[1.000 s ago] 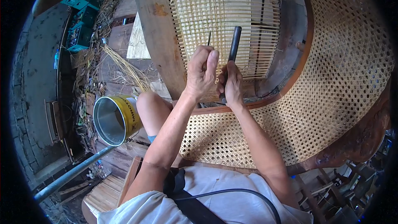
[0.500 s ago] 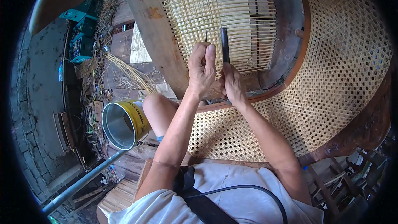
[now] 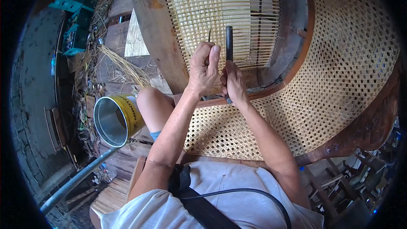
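The left hand [image 3: 204, 65] has its grip closed, thumb uppermost, around a thin dark spike [image 3: 209, 36]; only the upper length shows, the rest being hidden in the fist, and whether its tip touches the strands behind cannot be told. The right hand [image 3: 233, 82], just beside it, has its grip closed on a dark rod [image 3: 229, 42], whose middle is covered by the fingers while the lower end juts out beneath. Both hands are in front of the near edge of a half-filled cane weave [image 3: 195, 12], set in the opening of a wooden frame [image 3: 153, 29]; the weave is denser toward the frame's left side, with mostly crosswise strands toward the right, and the hands cover part of its near edge. The frame's far edge is cut off by the picture. Finished cane mesh [image 3: 339, 59] curves around the frame's near and right edges, its far part cut off too. Dark lettering runs down the yellow side of one bucket [image 3: 132, 108], partly turned away. Counted: one spike, one rod, one bucket, one metal pipe [image 3: 80, 180]; at least two teal crates [image 3: 76, 38], dim and overlapping; the loose cane strands [image 3: 123, 63] are too tangled to number.
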Tool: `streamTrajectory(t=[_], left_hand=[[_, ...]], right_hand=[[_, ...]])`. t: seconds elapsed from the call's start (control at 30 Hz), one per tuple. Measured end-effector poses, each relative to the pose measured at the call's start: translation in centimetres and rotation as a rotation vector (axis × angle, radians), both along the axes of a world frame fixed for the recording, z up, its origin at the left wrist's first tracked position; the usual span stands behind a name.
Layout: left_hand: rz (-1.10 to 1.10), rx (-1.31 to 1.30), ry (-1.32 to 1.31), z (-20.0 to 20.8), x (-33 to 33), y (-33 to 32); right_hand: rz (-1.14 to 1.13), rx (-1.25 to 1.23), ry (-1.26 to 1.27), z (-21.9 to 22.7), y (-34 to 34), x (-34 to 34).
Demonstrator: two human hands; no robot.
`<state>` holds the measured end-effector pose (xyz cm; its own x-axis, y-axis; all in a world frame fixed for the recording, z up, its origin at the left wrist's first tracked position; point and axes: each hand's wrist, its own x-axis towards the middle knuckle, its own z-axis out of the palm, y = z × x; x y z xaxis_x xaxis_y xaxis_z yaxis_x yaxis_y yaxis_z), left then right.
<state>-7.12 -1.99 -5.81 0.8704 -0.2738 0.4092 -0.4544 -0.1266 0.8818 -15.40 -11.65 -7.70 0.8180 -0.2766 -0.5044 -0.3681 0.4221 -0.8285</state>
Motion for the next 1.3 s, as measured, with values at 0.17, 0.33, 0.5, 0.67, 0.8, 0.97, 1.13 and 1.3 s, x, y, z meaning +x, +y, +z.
streamTrajectory(t=[0.17,0.33,0.5,0.67,0.8,0.97,1.13,1.3], left_hand=[[0.004,0.015,0.004,0.6,0.7,0.0],[0.003,0.001,0.000,0.3,1.2,0.1],[0.004,-0.045,0.011,0.0,-0.3,0.2],[-0.015,-0.019,0.034,-0.9,0.2,0.3],[-0.010,-0.032,-0.002,-0.3,-0.2,0.4],[-0.053,-0.007,0.036,-0.7,-0.8,1.1],[-0.075,0.038,0.049,-0.6,-0.8,1.3],[-0.079,0.043,0.096,0.0,-0.4,0.7]], right_hand=[[-0.084,0.005,-0.001,1.1,0.3,1.3],[0.215,-0.338,-0.083,-1.2,1.8,1.0],[0.110,-0.143,0.036,-1.5,0.7,-0.6],[-0.041,-0.041,0.010,-0.7,1.2,-0.2],[0.203,-0.137,0.066,1.1,1.8,-0.5],[0.049,-0.053,0.106,-0.2,0.7,-1.6],[-0.083,0.058,0.046,0.2,1.2,-0.9],[-0.094,0.035,0.008,-0.1,2.2,-0.9]])
